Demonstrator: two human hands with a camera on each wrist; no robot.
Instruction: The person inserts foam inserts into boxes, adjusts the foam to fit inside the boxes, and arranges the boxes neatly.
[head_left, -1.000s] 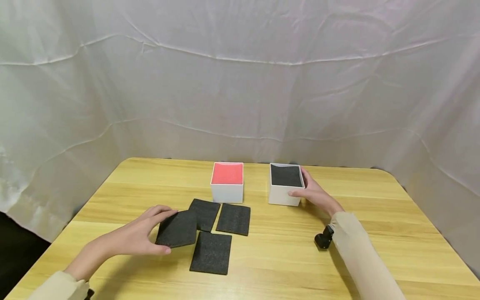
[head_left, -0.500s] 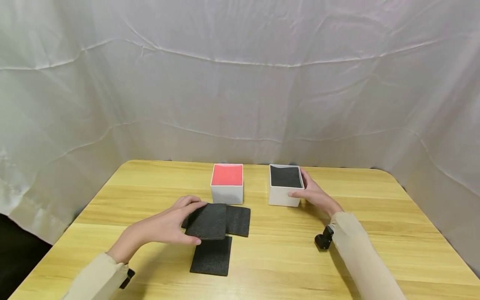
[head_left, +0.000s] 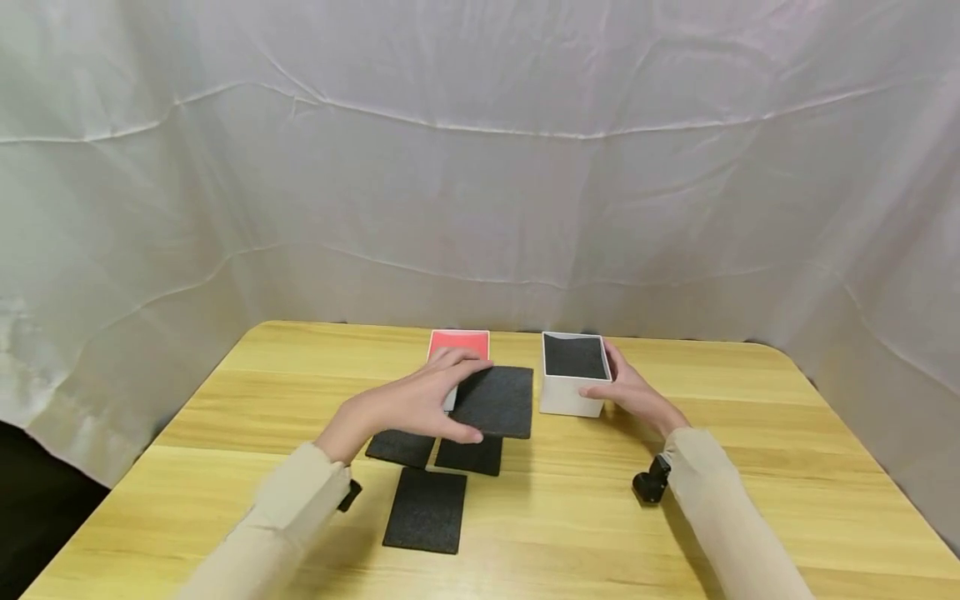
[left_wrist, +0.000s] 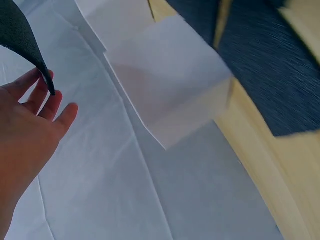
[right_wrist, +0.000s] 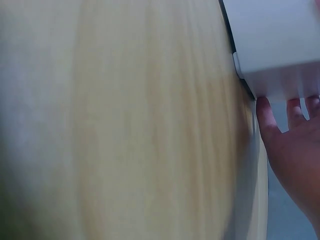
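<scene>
On the left part of the light wooden table (head_left: 225,392), three flat black square foam pads (head_left: 425,520) lie near each other on the surface, in front of the person. Above them the left hand (head_left: 420,404) carries a fourth black foam square (head_left: 495,402) clear of the table; the thumb is under its near edge and the fingers lie curled over its far edge, so the pad is pinched between them, and it is held almost level. Its free side points to the right, away from the palm. Behind the hand stands a white box with a red lining (head_left: 459,342), partly hidden by the fingers. To the right of the held pad, just beside its free edge, stands the white box with a black inside (head_left: 573,375). The right hand (head_left: 630,392) grips this box at its right wall, thumb at the near side and fingers around the far corner. So the open box lies to the right of the left fingers and a little further back, and the left hand is the one that has the pad.
</scene>
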